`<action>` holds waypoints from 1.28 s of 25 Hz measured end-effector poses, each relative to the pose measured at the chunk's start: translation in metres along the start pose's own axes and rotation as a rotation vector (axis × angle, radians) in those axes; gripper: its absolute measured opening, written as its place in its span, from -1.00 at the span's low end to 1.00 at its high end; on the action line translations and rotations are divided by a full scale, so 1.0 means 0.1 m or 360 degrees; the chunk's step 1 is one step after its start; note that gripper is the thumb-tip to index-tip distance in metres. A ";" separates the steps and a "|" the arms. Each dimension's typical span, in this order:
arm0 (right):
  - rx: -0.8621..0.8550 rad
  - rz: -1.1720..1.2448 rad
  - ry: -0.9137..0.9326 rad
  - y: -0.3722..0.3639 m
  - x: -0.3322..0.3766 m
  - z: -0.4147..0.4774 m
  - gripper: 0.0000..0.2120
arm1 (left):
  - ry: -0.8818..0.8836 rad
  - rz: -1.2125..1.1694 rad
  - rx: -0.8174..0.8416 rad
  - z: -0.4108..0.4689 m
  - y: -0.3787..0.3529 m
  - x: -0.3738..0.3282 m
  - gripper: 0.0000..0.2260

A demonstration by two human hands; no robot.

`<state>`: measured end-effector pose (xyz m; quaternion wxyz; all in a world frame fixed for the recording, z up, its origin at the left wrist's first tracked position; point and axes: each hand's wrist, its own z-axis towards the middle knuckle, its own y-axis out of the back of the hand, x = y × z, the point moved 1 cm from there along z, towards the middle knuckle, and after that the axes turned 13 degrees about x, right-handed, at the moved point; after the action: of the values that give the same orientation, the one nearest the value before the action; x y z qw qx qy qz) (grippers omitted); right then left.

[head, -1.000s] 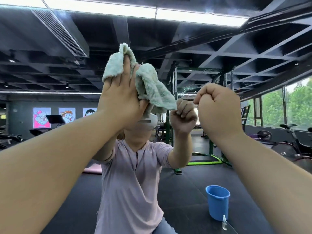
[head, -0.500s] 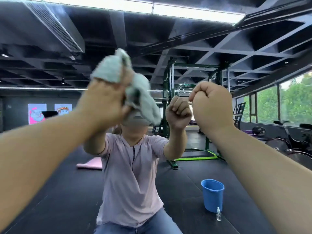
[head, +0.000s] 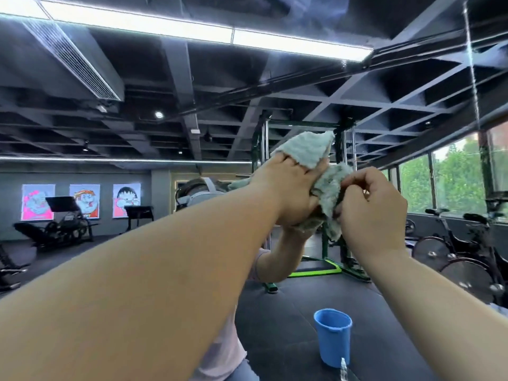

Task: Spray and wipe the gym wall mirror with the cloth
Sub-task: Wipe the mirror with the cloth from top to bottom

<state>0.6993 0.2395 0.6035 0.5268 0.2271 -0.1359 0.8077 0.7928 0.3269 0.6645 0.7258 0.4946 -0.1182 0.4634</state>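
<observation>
spray bottle (head: 343,365) cut off, cloth (head: 305,151) half-hidden

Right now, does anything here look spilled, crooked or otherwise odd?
Nothing is spilled: the blue bucket stands upright, the spray bottle by it. One oddity: a thin pale streak runs down the mirror at upper right, probably a drip or smear left on the glass.
</observation>
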 end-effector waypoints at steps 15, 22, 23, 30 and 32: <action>0.0026 0.0145 -0.0023 0.09 0.08 0.53 -0.78 | 0.0009 0.0074 -0.0025 0.19 0.20 0.06 -0.45; 0.0395 -0.0278 0.0476 -0.57 0.53 0.50 -0.71 | -0.0122 0.0064 -0.0653 -0.68 0.33 0.81 -0.68; 0.0442 -0.0428 0.0543 -0.69 0.54 0.62 -0.67 | -0.0068 0.0033 -0.0704 -0.81 0.37 0.96 -0.71; 0.0648 -0.0611 0.0957 -0.99 0.64 0.42 -0.55 | 0.0110 -0.0038 -0.0871 -1.24 0.17 1.28 -0.76; 0.0777 -0.0887 0.1008 -0.67 0.26 0.44 -0.51 | 0.0147 -0.0141 -0.0894 -1.23 0.10 1.20 -0.76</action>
<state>0.7612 0.2669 0.6529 0.6699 0.1148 0.2904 0.6735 0.8148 0.4962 0.6865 0.8585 0.2571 -0.1869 0.4024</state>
